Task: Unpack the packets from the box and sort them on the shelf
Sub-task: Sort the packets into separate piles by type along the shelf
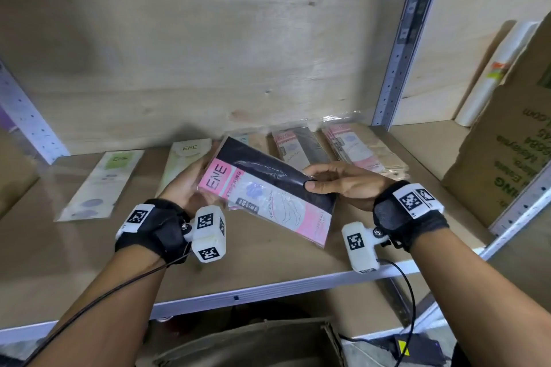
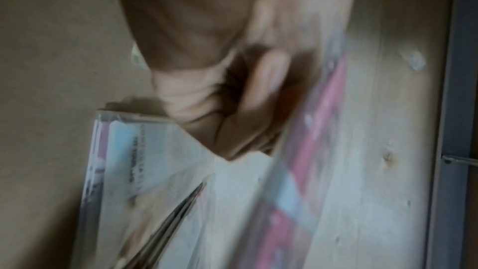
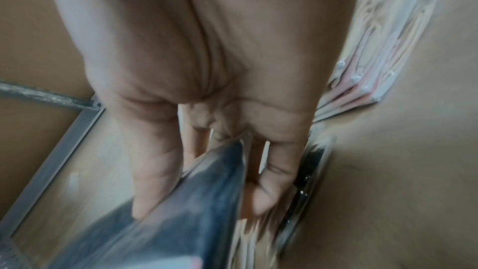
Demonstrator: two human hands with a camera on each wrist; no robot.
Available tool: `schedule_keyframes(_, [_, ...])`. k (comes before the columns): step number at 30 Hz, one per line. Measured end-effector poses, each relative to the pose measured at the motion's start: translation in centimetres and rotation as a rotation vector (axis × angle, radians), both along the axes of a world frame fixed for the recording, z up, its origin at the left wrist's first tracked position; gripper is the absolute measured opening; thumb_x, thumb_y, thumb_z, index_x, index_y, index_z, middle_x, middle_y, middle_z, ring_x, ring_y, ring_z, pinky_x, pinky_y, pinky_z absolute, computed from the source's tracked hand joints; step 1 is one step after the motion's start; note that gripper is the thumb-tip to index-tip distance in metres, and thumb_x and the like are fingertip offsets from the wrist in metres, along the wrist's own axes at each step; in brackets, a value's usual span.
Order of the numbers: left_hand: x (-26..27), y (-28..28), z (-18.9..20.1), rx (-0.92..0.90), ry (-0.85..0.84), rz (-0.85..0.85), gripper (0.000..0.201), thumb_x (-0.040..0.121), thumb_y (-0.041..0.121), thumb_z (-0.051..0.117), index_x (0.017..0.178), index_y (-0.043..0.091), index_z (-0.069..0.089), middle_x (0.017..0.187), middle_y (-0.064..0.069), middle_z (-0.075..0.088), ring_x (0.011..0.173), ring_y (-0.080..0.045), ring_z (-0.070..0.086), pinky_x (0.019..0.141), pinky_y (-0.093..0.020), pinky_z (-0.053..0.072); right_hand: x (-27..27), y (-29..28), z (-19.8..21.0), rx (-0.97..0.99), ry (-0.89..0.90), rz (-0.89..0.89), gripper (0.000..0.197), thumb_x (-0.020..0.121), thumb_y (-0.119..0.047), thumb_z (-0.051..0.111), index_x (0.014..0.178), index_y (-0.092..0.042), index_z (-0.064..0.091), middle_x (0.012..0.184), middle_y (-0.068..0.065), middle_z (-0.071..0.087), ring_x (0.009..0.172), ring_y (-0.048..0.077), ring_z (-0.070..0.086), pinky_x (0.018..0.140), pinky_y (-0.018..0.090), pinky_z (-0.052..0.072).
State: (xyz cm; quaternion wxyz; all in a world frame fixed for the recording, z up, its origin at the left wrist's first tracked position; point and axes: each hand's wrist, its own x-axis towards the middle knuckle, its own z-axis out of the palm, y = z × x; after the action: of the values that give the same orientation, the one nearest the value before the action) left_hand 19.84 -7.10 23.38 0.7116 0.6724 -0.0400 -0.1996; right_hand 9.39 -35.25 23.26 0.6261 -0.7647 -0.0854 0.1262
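Above the shelf board (image 1: 89, 247) I hold a pink and black "ENE" stocking packet (image 1: 268, 191) tilted, between both hands. My left hand (image 1: 193, 185) grips its pink end from beneath. My right hand (image 1: 310, 179) pinches the dark right edge, thumb on top. The right wrist view shows the dark packet (image 3: 207, 201) between thumb and fingers (image 3: 274, 171), with more clear wrapper edges behind it. The blurred left wrist view shows my curled fingers (image 2: 207, 99) beside the packet's pink edge (image 2: 315, 140).
On the shelf lie a green packet (image 1: 101, 185), a cream packet (image 1: 185, 158), a pink and dark pile (image 1: 298, 146) and a pink and tan pile (image 1: 363, 152). A steel post (image 1: 402, 48) stands right, then a printed carton (image 1: 507, 152) and a white roll (image 1: 495, 74). An open cardboard box (image 1: 253, 343) sits below.
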Motion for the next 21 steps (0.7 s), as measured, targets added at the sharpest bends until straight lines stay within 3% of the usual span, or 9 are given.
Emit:
schedule_keyframes(2, [0.7, 0.0, 0.1, -0.237, 0.143, 0.07, 0.046, 0.099, 0.052, 0.043, 0.103, 0.009, 0.061, 0.057, 0.0, 0.068, 0.045, -0.008, 0.062, 0.043, -0.016, 0.05, -0.4, -0.6, 0.1, 0.063, -0.002, -0.041, 0.026, 0.097, 0.0, 0.054, 0.122, 0.005, 0.059, 0.108, 0.008, 0.072, 0.098, 0.017, 0.069, 0.085, 0.023, 0.053])
schedule_keyframes(4, [1.1, -0.1, 0.1, -0.401, 0.235, 0.053, 0.063, 0.095, 0.062, 0.044, 0.118, 0.005, 0.062, 0.071, -0.005, 0.071, 0.052, -0.01, 0.061, 0.046, -0.017, 0.05, -0.6, -1.0, 0.1, 0.191, 0.001, -0.116, 0.023, 0.096, 0.0, 0.054, 0.117, 0.0, 0.063, 0.113, 0.015, 0.07, 0.1, 0.024, 0.069, 0.086, 0.028, 0.056])
schedule_keyframes(6, [1.0, -0.8, -0.1, -0.316, 0.184, -0.041, 0.076, 0.09, 0.07, 0.043, 0.121, 0.004, 0.066, 0.096, -0.01, 0.076, 0.066, -0.014, 0.068, 0.056, -0.021, 0.056, -0.6, -1.1, 0.1, 0.306, -0.003, -0.23, 0.018, 0.094, 0.001, 0.057, 0.109, -0.003, 0.067, 0.113, 0.02, 0.069, 0.095, 0.028, 0.07, 0.081, 0.029, 0.058])
schedule_keyframes(8, [-0.1, -2.1, -0.2, -0.141, 0.089, -0.168, 0.074, 0.087, 0.071, 0.048, 0.119, 0.007, 0.067, 0.109, -0.013, 0.074, 0.082, -0.021, 0.073, 0.065, -0.026, 0.06, -0.4, -0.9, -0.1, 0.396, -0.01, -0.328, 0.015, 0.091, 0.002, 0.061, 0.099, -0.007, 0.071, 0.106, 0.019, 0.072, 0.088, 0.025, 0.072, 0.073, 0.028, 0.059])
schedule_keyframes(11, [-2.5, -4.1, -0.5, 0.036, -0.032, -0.345, 0.057, 0.084, 0.057, 0.066, 0.119, 0.011, 0.066, 0.108, -0.014, 0.075, 0.092, -0.025, 0.074, 0.072, -0.028, 0.06, -0.1, -0.4, -0.6, 0.413, -0.021, -0.394, 0.015, 0.088, 0.001, 0.066, 0.094, -0.01, 0.073, 0.101, 0.017, 0.075, 0.085, 0.024, 0.074, 0.074, 0.03, 0.06])
schedule_keyframes(14, [-4.2, -5.2, -0.9, 0.128, -0.143, -0.417, 0.037, 0.088, 0.024, 0.072, 0.123, 0.011, 0.066, 0.11, -0.014, 0.074, 0.088, -0.023, 0.071, 0.071, -0.028, 0.06, 0.2, 0.2, -1.3, 0.298, -0.011, -0.431, 0.013, 0.084, -0.003, 0.072, 0.093, -0.013, 0.074, 0.109, 0.022, 0.072, 0.099, 0.035, 0.07, 0.094, 0.045, 0.054])
schedule_keyframes(16, [-4.6, -5.4, -1.1, 0.167, -0.175, -0.386, 0.035, 0.089, 0.012, 0.071, 0.122, 0.006, 0.065, 0.11, -0.018, 0.073, 0.085, -0.023, 0.071, 0.067, -0.025, 0.06, 0.2, 0.1, -1.5, 0.191, 0.024, -0.423, 0.023, 0.081, -0.004, 0.075, 0.103, -0.01, 0.072, 0.112, 0.021, 0.071, 0.106, 0.039, 0.067, 0.1, 0.051, 0.05])
schedule_keyframes(18, [-4.7, -5.5, -1.2, 0.191, -0.18, -0.328, 0.033, 0.088, 0.009, 0.072, 0.119, 0.001, 0.066, 0.109, -0.02, 0.072, 0.081, -0.023, 0.071, 0.063, -0.023, 0.059, 0.0, -0.3, -1.4, 0.081, 0.062, -0.368, 0.034, 0.08, 0.0, 0.075, 0.112, -0.01, 0.069, 0.114, 0.017, 0.072, 0.11, 0.036, 0.067, 0.101, 0.048, 0.05])
schedule_keyframes(21, [-4.3, -6.2, -0.9, 0.205, -0.206, -0.224, 0.035, 0.084, 0.008, 0.076, 0.116, -0.001, 0.066, 0.106, -0.017, 0.074, 0.078, -0.019, 0.073, 0.062, -0.022, 0.058, 0.0, -0.7, -0.5, 0.011, 0.03, -0.366, 0.035, 0.08, 0.004, 0.074, 0.111, -0.012, 0.069, 0.108, 0.015, 0.073, 0.104, 0.03, 0.069, 0.096, 0.037, 0.052])
